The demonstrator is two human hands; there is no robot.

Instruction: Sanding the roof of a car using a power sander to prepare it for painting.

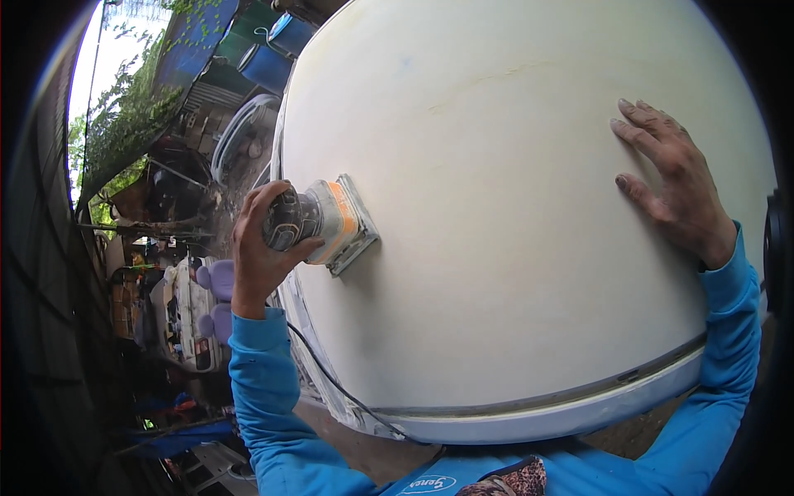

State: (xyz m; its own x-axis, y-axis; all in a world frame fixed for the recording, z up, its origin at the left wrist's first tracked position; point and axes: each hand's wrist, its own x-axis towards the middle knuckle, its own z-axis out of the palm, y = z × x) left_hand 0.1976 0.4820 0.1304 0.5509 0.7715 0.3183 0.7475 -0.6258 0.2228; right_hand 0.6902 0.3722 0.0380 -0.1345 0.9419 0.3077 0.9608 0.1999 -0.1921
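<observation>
My left hand (258,240) is wrapped round the dark grip of an electric sheet sander (329,221) with a grey and orange body. Its flat square pad faces the off-white car roof (496,240), near the roof's left edge. Whether the pad presses fully on the surface I cannot tell. On the right side of the roof lies my right hand (674,178), palm down with fingers spread and nothing in it. Faint yellowish streaks and a small bluish spot mark the far part of the roof.
A black power cord (335,382) runs along the roof's near left corner. A dark trim channel (562,403) follows the near edge. Blue barrels (265,69) stand at the far left, with a curved pale car part (231,136) nearby and purple seats (217,281) beyond my left arm.
</observation>
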